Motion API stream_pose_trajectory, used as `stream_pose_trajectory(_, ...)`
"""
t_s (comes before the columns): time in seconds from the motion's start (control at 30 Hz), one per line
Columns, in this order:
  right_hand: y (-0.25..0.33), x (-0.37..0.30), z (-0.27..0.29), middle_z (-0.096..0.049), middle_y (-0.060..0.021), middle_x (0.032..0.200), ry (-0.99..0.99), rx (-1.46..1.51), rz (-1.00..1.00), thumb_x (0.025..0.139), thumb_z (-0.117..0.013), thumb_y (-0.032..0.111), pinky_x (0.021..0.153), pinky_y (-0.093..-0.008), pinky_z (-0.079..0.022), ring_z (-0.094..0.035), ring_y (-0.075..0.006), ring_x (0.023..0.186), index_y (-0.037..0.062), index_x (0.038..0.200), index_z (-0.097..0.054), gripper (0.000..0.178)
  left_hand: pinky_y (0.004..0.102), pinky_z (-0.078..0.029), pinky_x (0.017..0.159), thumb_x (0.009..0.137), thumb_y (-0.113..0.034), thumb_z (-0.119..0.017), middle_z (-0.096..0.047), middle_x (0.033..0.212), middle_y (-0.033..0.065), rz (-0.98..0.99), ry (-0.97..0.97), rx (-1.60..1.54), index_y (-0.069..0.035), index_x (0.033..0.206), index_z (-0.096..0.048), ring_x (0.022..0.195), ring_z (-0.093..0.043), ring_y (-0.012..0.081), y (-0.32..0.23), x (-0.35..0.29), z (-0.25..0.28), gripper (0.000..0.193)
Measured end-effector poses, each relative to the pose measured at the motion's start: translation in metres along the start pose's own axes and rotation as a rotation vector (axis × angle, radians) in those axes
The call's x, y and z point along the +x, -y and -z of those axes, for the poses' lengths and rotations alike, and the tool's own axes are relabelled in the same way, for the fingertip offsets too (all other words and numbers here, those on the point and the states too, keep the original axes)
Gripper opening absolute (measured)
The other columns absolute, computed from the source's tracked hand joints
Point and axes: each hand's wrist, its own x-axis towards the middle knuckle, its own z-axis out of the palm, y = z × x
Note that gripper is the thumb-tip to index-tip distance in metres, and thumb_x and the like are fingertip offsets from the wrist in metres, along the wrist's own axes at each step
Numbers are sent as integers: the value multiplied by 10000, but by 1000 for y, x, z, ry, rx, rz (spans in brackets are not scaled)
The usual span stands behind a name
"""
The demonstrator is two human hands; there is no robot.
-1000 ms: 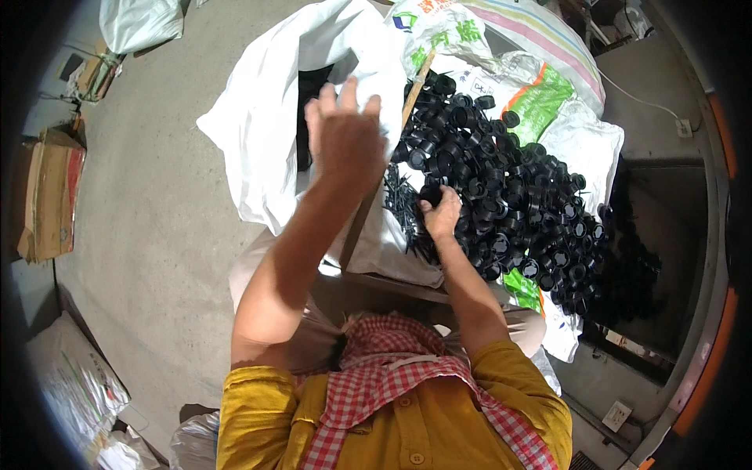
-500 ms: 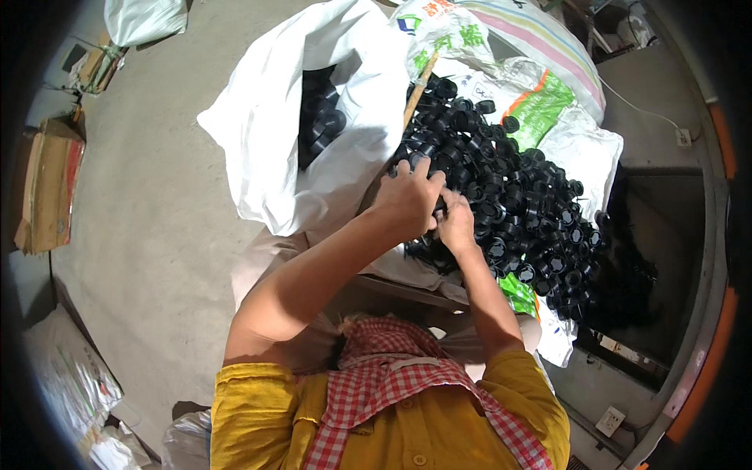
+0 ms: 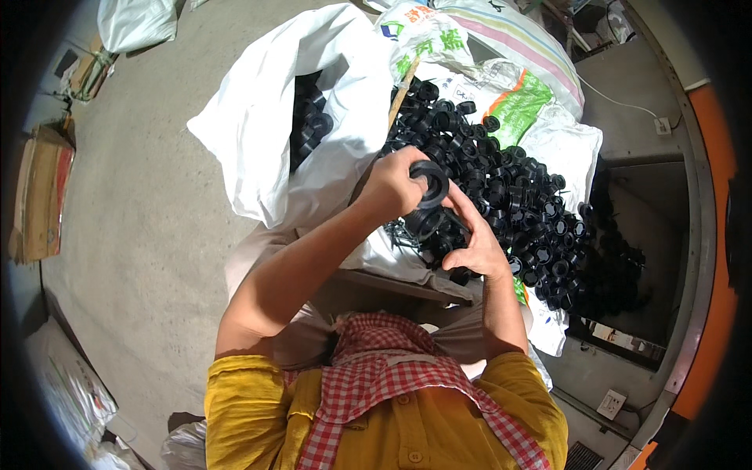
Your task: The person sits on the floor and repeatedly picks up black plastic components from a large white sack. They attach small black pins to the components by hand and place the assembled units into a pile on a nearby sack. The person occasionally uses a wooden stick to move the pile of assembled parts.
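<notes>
My left hand (image 3: 392, 186) has its fingers closed on a round black plastic cap (image 3: 442, 185), whose ring-shaped open end shows. Just below it is another black ribbed cap (image 3: 423, 224); whether the left hand also holds this one I cannot tell. To the right, my right hand (image 3: 482, 244) is spread, thumb apart from the fingers, with its fingertips near the two caps. Both hands are over the near left side of a heap of similar black caps (image 3: 521, 196), spread on flattened sacks.
On the left, a white woven sack (image 3: 251, 133) gapes with more black caps (image 3: 313, 125) inside. A thin wooden stick (image 3: 403, 92) leans between sack and heap. Beyond lies a full striped sack (image 3: 540, 47). A cardboard box (image 3: 41, 192) stands at far left; a dark recess (image 3: 658, 211) is at right.
My hands, close together over the heap before, have parted. The left now shows a black cap in its fingers, and the right has opened. The whole view has shifted slightly.
</notes>
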Motion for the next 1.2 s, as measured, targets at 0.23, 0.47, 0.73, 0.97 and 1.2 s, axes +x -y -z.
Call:
stream_pose_trajectory(0.23, 10, 9, 1, -535, -144, 1280, -168, 521, 95, 673, -811, 150, 1026, -346, -379, -517, -223, 1171, 29, 1382, -363, 848, 264, -522, 692, 862, -9, -577, -620, 858, 77, 340, 102, -705, 20, 1004, -572, 783, -614, 135, -17, 3, 2, 145)
stream_pose_trajectory(0.47, 1, 15, -5, -537, 5, 757, -289, -218, -91, 790, -637, -9, 665, -232, -437, -502, -73, 707, 18, 861, -550, 116, 285, -485, 636, 721, 9, -652, -615, 751, 74, -163, 87, -24, -22, 880, -588, 683, -605, 170, -9, -6, -1, 174)
stream_pose_trajectory(0.73, 26, 19, 25, -640, -64, 667, 337, 266, -359, 761, -698, 59, 610, -246, -479, -604, -150, 604, 3, 817, -647, 94, 359, -472, 677, 729, 26, -592, -569, 779, 90, -684, 364, 15, -17, 884, -582, 751, -586, 292, -17, -11, 6, 162)
stream_pose_trajectory(0.97, -9, 37, 4, -511, 18, 602, 53, 1017, 196, 881, -572, 498, 760, -338, -343, -427, -178, 642, 143, 694, -514, 406, 328, -510, 810, 902, -45, -476, -650, 961, 108, -74, 257, -711, 16, 1097, -542, 903, -638, 184, -22, 1, 15, 215)
stream_pose_trajectory(1.2, -23, 66, -28, -588, -80, 1069, -507, 583, 290, 920, -579, 380, 873, -312, -439, -538, -179, 972, 63, 836, -540, 330, 372, -423, 993, 628, 61, -638, -489, 1269, 289, -755, 84, 200, 77, 1087, -580, 1248, -443, 429, 8, -2, 1, 463)
